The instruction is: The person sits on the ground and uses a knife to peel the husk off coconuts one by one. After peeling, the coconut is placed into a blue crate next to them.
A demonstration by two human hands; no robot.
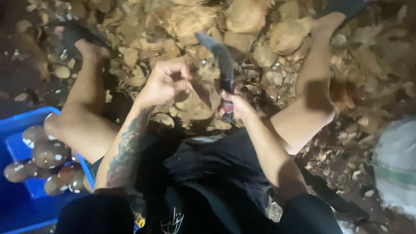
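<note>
My right hand (236,106) grips the handle of a dark curved knife (221,58), whose blade points up and away from me. My left hand (165,82) has its fingers curled on a brown husked coconut (197,102) held between my knees. The knife's handle end sits against the coconut's right side. Much of the coconut is hidden behind both hands. Both forearms reach out from my lap, and the left one is tattooed.
A heap of coconut husks (186,21) and shell chips covers the ground ahead, between my bare legs. A blue crate (17,125) at the left holds several peeled brown coconuts (47,154). A white sack (396,164) stands at the right.
</note>
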